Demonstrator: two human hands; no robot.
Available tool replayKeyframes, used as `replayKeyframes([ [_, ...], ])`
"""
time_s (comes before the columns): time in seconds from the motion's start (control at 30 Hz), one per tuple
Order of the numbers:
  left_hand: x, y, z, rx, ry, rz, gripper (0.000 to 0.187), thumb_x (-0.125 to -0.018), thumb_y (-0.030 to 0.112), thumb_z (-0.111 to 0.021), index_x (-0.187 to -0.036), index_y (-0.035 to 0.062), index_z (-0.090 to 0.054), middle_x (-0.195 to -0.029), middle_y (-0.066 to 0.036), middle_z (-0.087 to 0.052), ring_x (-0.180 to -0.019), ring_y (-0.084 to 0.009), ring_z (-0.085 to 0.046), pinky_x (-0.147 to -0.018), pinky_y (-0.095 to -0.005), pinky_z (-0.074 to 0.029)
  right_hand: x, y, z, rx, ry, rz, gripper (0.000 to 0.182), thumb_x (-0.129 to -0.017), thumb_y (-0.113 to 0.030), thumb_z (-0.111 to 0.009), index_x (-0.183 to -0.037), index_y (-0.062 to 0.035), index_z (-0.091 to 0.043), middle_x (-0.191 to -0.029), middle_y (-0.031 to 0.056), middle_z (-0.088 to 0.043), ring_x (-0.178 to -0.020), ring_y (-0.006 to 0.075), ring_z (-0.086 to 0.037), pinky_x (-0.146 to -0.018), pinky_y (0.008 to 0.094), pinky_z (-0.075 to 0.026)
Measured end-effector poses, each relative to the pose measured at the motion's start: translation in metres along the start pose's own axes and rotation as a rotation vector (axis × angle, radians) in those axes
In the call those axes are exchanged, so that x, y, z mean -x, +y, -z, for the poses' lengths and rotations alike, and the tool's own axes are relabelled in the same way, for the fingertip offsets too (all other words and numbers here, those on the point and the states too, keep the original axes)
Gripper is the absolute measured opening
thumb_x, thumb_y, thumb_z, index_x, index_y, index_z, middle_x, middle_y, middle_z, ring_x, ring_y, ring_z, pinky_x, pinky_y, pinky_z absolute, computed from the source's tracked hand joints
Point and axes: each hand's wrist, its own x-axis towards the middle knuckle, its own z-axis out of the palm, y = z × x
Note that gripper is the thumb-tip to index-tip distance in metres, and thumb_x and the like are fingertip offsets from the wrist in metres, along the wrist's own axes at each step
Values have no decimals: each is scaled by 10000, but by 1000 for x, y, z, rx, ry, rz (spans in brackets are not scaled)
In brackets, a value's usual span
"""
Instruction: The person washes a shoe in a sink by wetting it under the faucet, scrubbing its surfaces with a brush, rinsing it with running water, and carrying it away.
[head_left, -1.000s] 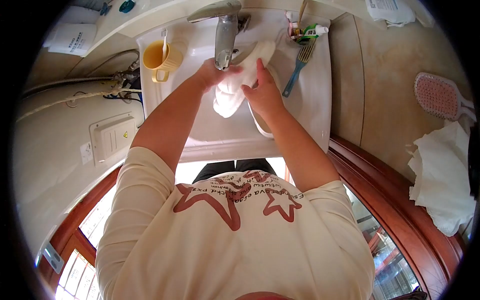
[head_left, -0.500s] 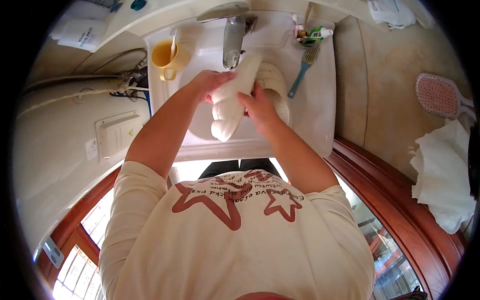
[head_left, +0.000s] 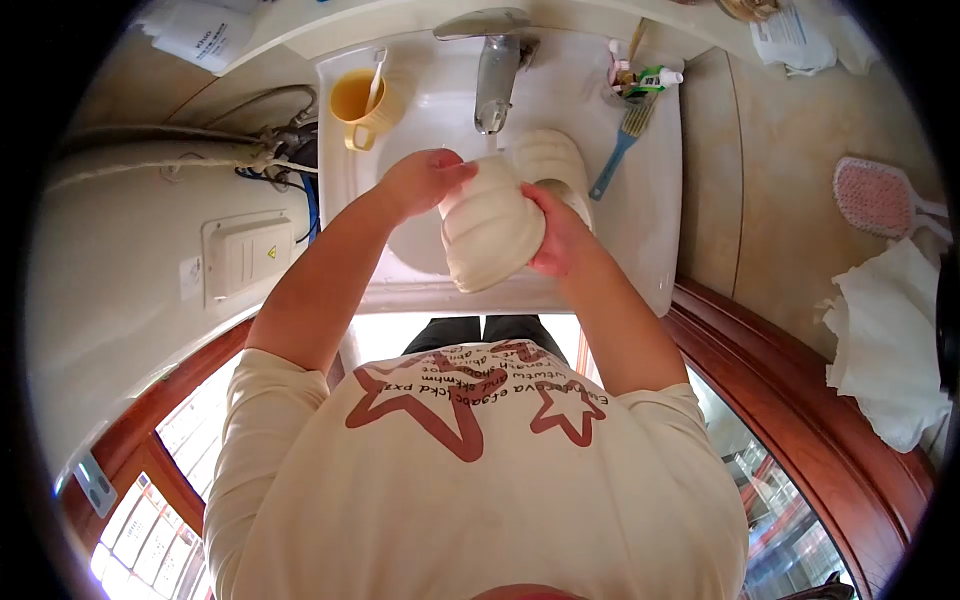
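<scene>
Both my hands hold a cream, puffy-ridged slipper (head_left: 490,225) over the sink, below the tap. My left hand (head_left: 428,182) is closed on its left edge, near the end by the tap. My right hand (head_left: 562,235) grips the opposite side, thumb on top and fingers underneath. The slipper's ridged upper faces up. A second slipper (head_left: 550,152) of the same kind rests in the basin just behind my right hand, partly hidden by it. Above the held slipper is the metal tap (head_left: 496,85), with what looks like water under its spout.
On the white sink's (head_left: 640,235) left ledge stands a yellow mug (head_left: 362,105) with a toothbrush. A blue-handled brush (head_left: 622,148) lies at the right, near a toothpaste tube (head_left: 655,80). Farther right are a pink hairbrush (head_left: 875,195) and white tissue (head_left: 885,345). Hoses (head_left: 230,140) run at left.
The held slipper has turned from edge-on to show its ridged upper. My right hand has shifted to its lower right side. The whole view has moved slightly.
</scene>
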Motion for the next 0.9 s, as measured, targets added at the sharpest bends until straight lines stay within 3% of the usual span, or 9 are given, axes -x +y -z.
replayKeyframes([
  [0.1, -3, -11, -7, 345, -35, -72, 345, -957, 353, -598, -1087, 42, -670, -978, -59, -668, -911, -140, -587, -827, -280, -460, 21, -9, -17, 38, 86, -63, 525, -1021, -502, -356, -1331, -119, -537, -1318, 71, -588, -1182, 252, -594, -940, 454, -522],
  [0.23, -3, -24, -15, 741, -46, -80, 309, -948, 313, -607, -1040, 26, -676, -942, -45, -654, -868, -150, -571, -828, -288, -450, 51, -15, -37, 185, 124, -46, 622, -986, -620, -352, -1385, -160, -479, -1318, 89, -577, -1162, 279, -594, -878, 507, -535],
  [0.37, -6, -31, -26, 1034, 44, -22, 315, -938, 307, -616, -1013, 7, -673, -918, -41, -640, -840, -155, -548, -803, -293, -435, 58, -8, -41, 394, 257, 230, 623, -987, -568, -409, -1455, -159, -371, -1367, 77, -527, -1194, 261, -551, -822, 470, -540],
  [0.4, -4, -29, -28, 1036, 44, -23, 315, -938, 307, -616, -1013, 7, -673, -918, -41, -640, -840, -155, -548, -803, -293, -435, 62, -4, -44, 459, 353, 379, 626, -984, -525, -471, -1470, -155, -337, -1372, 73, -517, -1205, 246, -537, -805, 448, -541],
  [0.5, 1, -24, -36, 1085, 79, 0, 306, -941, 289, -601, -1017, 0, -668, -914, -40, -642, -842, -157, -554, -800, -298, -432, 85, -3, -64, 720, 365, 431, 659, -975, -416, -547, -1495, -121, -270, -1382, 96, -495, -1125, 245, -597, -819, 398, -545],
  [0.6, -3, -23, -43, 937, 88, -41, 303, -939, 291, -602, -1000, 3, -672, -907, -44, -650, -831, -154, -563, -788, -297, -431, 83, -5, -54, 539, 461, 506, 651, -934, -275, -633, -1468, -96, -306, -1344, 114, -514, -1105, 235, -603, -822, 399, -547],
  [0.7, -16, -10, -39, 890, -19, 13, 284, -926, 281, -624, -979, 7, -676, -888, -45, -653, -819, -149, -574, -774, -297, -439, 67, -15, -20, 512, 578, 602, 629, -899, -296, -665, -1418, -89, -375, -1250, 94, -573, -1034, 222, -623, -734, 368, -542],
  [0.77, -24, 6, -43, 962, 121, 103, 242, -919, 267, -632, -902, 29, -668, -792, -34, -639, -689, -141, -567, -650, -294, -444, 62, -24, -7, 475, 542, 593, 605, -897, -286, -664, -1398, -78, -395, -1233, 96, -582, -1023, 219, -623, -732, 364, -544],
  [0.9, -86, -3, -45, 850, 64, 185, 256, -962, 276, -567, -855, 55, -638, -851, -72, -668, -651, -178, -629, -578, -275, -516, 47, -43, 20, 460, 498, 580, 545, -893, -263, -654, -1357, -73, -441, -1206, 94, -599, -1017, 217, -622, -739, 374, -547],
])
